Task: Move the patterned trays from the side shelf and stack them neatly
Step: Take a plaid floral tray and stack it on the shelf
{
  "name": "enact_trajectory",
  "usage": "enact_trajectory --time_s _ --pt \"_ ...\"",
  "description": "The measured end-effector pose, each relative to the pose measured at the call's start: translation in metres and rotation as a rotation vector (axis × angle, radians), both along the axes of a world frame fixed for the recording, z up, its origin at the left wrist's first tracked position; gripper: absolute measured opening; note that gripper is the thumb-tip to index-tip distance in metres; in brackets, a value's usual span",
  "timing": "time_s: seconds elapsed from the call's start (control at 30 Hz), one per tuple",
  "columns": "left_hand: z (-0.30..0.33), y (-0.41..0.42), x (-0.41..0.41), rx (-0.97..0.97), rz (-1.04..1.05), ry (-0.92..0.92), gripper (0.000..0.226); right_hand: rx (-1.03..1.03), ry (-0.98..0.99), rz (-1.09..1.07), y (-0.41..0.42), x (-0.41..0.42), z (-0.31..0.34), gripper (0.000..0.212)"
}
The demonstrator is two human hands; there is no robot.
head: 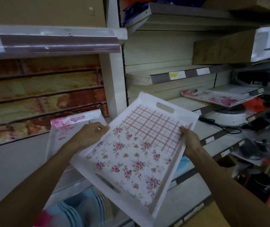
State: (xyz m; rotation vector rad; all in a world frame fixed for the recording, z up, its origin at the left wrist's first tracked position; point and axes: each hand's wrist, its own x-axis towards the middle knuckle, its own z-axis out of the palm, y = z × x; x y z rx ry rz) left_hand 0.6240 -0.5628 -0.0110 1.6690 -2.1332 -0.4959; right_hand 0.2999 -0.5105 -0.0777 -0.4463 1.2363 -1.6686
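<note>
I hold a white tray (135, 149) with a pink grid and small flowers in the air in front of the shelves, tilted. My left hand (90, 133) grips its left rim and my right hand (190, 140) grips its right rim. Behind and to the left of it a second white tray (62, 128) with pink blossoms lies on the left shelf, partly hidden by my left arm. Another pink-flowered tray (219, 97) lies on the side shelf at the right.
Orange and yellow patterned items (40, 89) fill the left shelf rack. A white round appliance (227, 115) with a black cord sits on the right shelf, dark goods beyond it. A cardboard box (226, 48) rests higher up. Blue plates (76, 210) stand below.
</note>
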Motion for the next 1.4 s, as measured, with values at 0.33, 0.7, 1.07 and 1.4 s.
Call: enact_trajectory --time_s 0.33,0.7,1.07,1.4 --pt "-0.026 0.034 0.073 0.099 0.088 0.294 0.044 -0.059 0.038 0.129 -0.002 0.064 0.018 0.014" --pt "-0.041 0.069 0.146 0.068 0.324 0.630 0.041 -0.116 0.194 0.363 -0.037 0.147 0.059 0.024" --pt "-0.037 0.028 0.170 -0.043 0.596 0.939 0.042 -0.208 0.580 0.556 -0.050 0.209 0.069 0.010" --pt "-0.040 -0.010 0.175 -0.098 0.545 0.848 0.036 -0.137 0.790 0.561 -0.088 0.214 0.054 0.035"
